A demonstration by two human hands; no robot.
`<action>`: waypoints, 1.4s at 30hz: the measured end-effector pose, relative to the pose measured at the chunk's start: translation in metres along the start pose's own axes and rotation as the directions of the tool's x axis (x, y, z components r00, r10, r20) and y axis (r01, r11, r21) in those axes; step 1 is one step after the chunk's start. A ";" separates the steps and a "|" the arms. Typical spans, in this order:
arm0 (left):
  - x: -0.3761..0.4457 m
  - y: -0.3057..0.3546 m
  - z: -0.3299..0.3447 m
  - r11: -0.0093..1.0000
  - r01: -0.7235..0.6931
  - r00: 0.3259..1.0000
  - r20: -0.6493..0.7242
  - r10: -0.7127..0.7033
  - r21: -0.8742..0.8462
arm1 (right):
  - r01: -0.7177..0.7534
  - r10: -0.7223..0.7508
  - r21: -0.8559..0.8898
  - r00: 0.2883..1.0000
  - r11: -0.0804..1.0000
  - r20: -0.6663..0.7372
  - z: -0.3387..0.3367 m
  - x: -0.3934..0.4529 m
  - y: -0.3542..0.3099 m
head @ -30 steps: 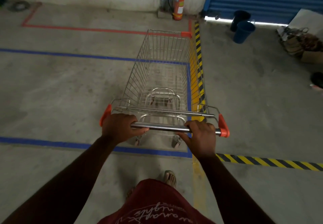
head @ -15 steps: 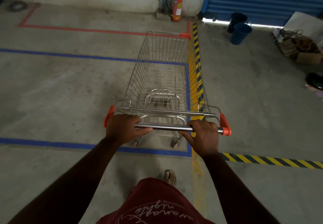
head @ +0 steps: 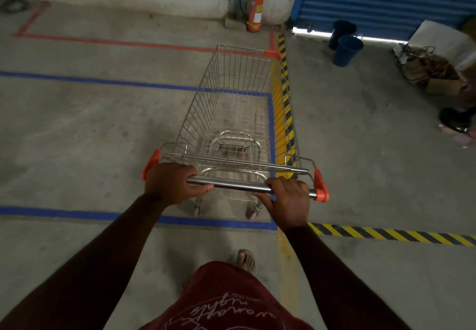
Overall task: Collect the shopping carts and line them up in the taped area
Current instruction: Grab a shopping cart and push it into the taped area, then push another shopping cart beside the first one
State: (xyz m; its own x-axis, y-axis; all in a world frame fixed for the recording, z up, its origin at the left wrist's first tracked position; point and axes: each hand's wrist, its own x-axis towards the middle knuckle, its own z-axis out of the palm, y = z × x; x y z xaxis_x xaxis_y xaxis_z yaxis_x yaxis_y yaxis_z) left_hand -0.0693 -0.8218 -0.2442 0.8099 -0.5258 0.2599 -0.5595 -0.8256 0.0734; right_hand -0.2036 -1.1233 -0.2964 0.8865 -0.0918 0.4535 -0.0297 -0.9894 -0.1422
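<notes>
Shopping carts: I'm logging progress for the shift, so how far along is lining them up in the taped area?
Done: nothing is parked yet; no other cart shows inside the blue tape outline. In hand: the left hand and right hand grip the handle of one shopping cart, which stands over the outline's right corner beside the yellow-black stripe. Left: setting this cart in place, then collecting others, none of which are visible here.
</notes>
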 end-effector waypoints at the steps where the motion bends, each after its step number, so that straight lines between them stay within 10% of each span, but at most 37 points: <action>1: 0.000 0.000 0.000 1.000 0.002 1.000 0.012 -0.002 -0.012 | -0.003 0.003 0.000 1.000 1.000 -0.003 -0.001 0.000 0.000; 16: -0.011 0.018 -0.017 0.995 0.059 0.957 0.287 -0.032 -0.084 | -0.045 0.040 0.049 0.995 0.998 0.095 -0.026 0.006 0.009; 24: -0.052 0.025 -0.020 0.850 -0.164 0.980 -0.185 0.080 -0.501 | -0.365 0.365 0.152 0.930 0.918 0.029 -0.058 -0.051 -0.083; 33: -0.164 0.103 -0.023 0.684 -0.145 0.951 0.089 0.295 -0.715 | -0.467 0.569 0.598 0.822 0.652 0.021 -0.129 -0.179 -0.132; 42: -0.299 0.272 -0.032 0.568 -0.095 0.813 0.266 0.518 -0.817 | -0.699 0.811 0.546 0.582 0.461 0.061 -0.245 -0.410 -0.100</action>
State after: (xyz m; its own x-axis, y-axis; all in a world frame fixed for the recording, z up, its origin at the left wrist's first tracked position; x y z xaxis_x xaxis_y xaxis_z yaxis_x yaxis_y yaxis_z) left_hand -0.4694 -0.8821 -0.2711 0.4157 -0.9095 -0.0067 -0.5383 -0.2520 0.8042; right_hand -0.6772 -1.0140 -0.2519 0.5204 -0.8486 0.0952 -0.3818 -0.3309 -0.8630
